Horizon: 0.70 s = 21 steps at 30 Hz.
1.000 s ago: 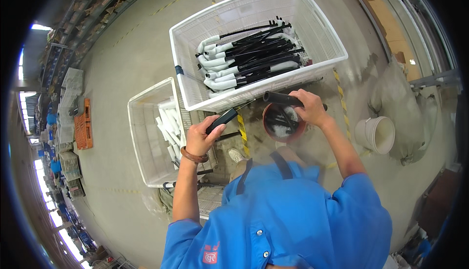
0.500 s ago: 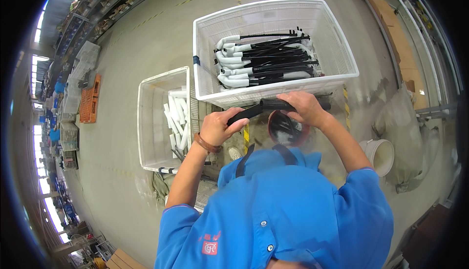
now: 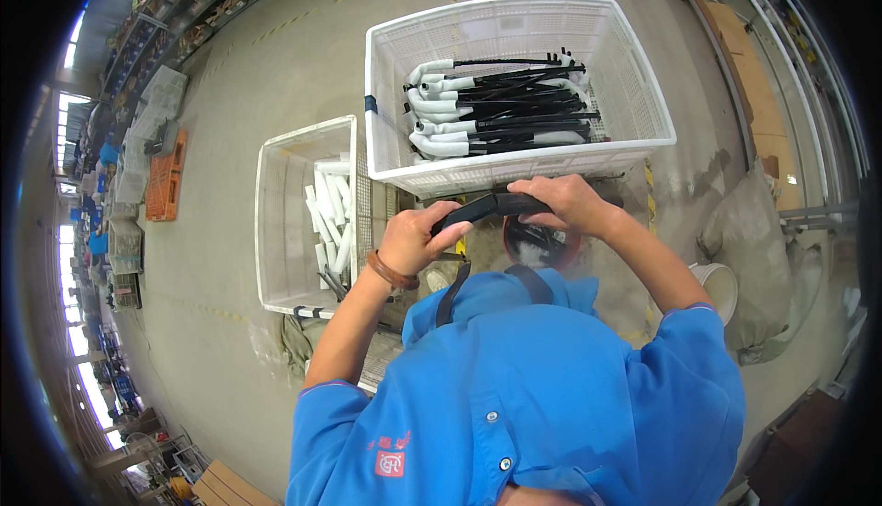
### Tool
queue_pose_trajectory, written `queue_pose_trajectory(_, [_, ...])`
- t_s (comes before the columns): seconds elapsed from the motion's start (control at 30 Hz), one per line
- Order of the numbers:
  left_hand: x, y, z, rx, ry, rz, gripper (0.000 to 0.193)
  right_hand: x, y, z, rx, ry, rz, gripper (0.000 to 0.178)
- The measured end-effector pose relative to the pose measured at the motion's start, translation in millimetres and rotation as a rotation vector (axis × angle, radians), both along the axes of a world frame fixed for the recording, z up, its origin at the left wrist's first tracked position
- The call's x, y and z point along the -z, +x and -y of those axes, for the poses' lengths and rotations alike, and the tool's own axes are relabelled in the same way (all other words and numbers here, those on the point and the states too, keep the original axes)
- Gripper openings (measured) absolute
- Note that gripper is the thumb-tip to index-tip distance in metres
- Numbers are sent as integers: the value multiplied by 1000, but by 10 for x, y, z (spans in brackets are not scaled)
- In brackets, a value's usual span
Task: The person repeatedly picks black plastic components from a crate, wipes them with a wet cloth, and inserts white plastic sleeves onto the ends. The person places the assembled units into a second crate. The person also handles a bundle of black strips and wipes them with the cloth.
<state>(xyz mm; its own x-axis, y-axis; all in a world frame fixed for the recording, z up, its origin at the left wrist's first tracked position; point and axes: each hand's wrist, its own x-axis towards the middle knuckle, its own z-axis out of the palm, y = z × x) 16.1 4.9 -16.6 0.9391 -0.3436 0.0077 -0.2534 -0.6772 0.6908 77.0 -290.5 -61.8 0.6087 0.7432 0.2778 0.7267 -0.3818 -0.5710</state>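
Just in front of my body, my left hand is closed round a black bar, its thumb along the bar's near side. My right hand grips a dark tube from above, and part of the tube sticks out past the hand on the right. The inner ends of bar and tube meet at a slight angle between the hands; how they join cannot be made out. Beyond the hands stands a large white crate holding several black rods with white sleeves on their bent ends.
A smaller white crate at the left holds white tubes. Under my hands is a reddish round tub. A white bucket stands at the right by a greenish sack. An orange crate lies far left.
The bar and tube have come closer together end to end, and the tube's open end no longer shows. Both hands stay in nearly the same place.
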Motion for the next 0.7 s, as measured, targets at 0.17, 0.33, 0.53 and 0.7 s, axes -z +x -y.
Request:
queue_pose_trajectory(0.17, [-8, -130, 57, 87, 83, 125, 33, -100, -36, -58, -252, 173, -602, 43])
queue_pose_trajectory(0.33, [7, -179, 125, 256, 100, 197, 29, -225, -39, 108, -366, -7, -1441, 34])
queue_pose_trajectory(0.53, [12, -249, 119, 291, 141, 353, 32, -150, -107, 81, -353, 8, -1705, 41])
queue_pose_trajectory(0.7, [35, -287, 119, 322, 175, 422, 34, -203, -209, 61, -316, 52, -1883, 42])
